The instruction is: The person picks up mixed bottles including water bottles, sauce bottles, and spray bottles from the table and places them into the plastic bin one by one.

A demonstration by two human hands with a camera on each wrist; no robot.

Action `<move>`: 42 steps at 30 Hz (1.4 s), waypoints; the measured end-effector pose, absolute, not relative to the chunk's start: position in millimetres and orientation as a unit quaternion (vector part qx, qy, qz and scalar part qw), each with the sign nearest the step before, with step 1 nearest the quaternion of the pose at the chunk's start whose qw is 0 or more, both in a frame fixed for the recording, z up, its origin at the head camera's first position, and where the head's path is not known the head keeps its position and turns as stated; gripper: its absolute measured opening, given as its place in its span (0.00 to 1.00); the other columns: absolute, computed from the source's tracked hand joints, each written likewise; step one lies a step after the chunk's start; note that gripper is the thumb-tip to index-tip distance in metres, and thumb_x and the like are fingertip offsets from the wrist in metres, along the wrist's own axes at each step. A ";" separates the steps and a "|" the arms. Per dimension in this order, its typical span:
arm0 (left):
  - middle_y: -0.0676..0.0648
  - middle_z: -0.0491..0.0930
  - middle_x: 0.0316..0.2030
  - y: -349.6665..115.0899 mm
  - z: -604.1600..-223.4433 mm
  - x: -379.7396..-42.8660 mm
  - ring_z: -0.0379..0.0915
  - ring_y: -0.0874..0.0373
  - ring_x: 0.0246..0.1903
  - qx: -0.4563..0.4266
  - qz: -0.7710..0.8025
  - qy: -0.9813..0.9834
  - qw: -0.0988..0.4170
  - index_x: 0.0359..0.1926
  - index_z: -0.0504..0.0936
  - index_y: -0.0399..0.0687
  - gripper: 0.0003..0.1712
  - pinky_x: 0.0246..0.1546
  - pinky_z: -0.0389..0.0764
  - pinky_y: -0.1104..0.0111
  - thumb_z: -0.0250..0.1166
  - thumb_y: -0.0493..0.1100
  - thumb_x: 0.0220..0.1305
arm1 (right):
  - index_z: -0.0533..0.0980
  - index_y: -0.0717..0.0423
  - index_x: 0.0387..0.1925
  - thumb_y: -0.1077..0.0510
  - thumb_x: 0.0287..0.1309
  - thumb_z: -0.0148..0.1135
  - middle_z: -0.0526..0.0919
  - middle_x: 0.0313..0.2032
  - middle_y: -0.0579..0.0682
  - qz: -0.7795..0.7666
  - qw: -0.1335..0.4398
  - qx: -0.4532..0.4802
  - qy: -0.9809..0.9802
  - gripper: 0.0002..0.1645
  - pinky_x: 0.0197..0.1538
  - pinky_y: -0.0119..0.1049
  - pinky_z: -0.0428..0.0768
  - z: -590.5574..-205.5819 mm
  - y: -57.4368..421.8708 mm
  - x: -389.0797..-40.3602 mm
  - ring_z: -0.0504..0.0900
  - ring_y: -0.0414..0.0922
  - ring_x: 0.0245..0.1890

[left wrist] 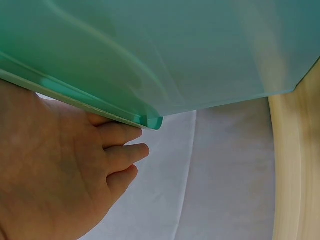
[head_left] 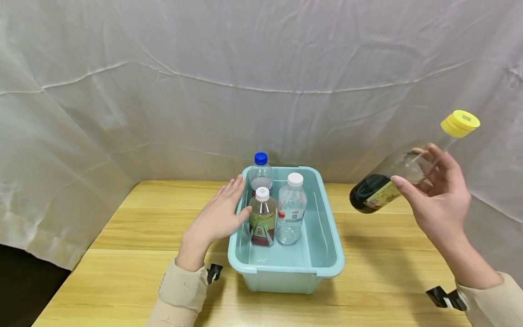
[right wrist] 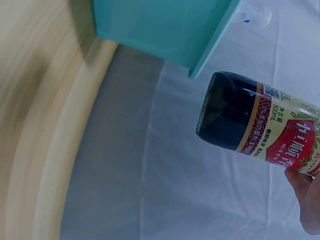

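Note:
My right hand (head_left: 441, 190) grips a clear bottle of dark liquid (head_left: 382, 188) with a yellow cap, tilted and raised over the table to the right of the bin. Its label, red and cream, faces the right wrist view, where the bottle (right wrist: 235, 112) hangs beside the bin. The left hand (head_left: 222, 211) rests on the left rim of the light blue plastic bin (head_left: 337, 254), fingers straight. In the left wrist view, fingers (left wrist: 122, 157) extend just under the rim. Inside the bin stand a white-capped water bottle (head_left: 292, 209), a white-capped brown drink bottle (head_left: 263, 222) and a blue-capped bottle (head_left: 260, 175).
The bin stands on a light wooden table (head_left: 135, 254). A pale grey cloth (head_left: 261, 113) hangs behind the table and along its sides. Bare floor of the bin shows on its right side and front, next to the bottles.

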State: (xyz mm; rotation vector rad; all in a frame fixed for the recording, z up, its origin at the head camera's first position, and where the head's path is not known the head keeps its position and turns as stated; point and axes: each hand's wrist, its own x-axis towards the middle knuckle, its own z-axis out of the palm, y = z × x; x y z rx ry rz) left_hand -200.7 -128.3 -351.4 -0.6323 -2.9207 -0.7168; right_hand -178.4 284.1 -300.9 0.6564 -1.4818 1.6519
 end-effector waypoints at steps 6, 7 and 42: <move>0.42 0.43 0.83 -128.2 -351.6 -200.9 0.37 0.46 0.82 -0.208 -0.231 -0.949 0.041 0.82 0.49 0.39 0.44 0.81 0.43 0.53 0.53 0.56 0.77 | 0.72 0.74 0.65 0.80 0.44 0.76 0.83 0.56 0.60 0.656 0.402 0.292 -0.568 0.43 0.45 0.24 0.85 -292.7 274.4 -171.8 0.84 0.47 0.58; 0.42 0.44 0.83 -128.2 -351.6 -200.9 0.37 0.46 0.82 -0.209 -0.231 -0.949 0.041 0.82 0.49 0.39 0.44 0.81 0.43 0.53 0.53 0.56 0.77 | 0.72 0.74 0.65 0.79 0.44 0.77 0.83 0.56 0.60 0.659 0.401 0.296 -0.563 0.43 0.45 0.24 0.85 -291.1 272.0 -170.1 0.85 0.47 0.58; 0.42 0.42 0.83 -127.1 -352.1 -201.3 0.36 0.46 0.82 -0.206 -0.227 -0.951 0.037 0.82 0.48 0.39 0.45 0.81 0.43 0.53 0.52 0.57 0.77 | 0.65 0.80 0.67 0.61 0.50 0.82 0.82 0.60 0.61 0.599 0.324 0.403 -0.611 0.50 0.46 0.25 0.85 -287.3 197.7 -147.2 0.85 0.48 0.56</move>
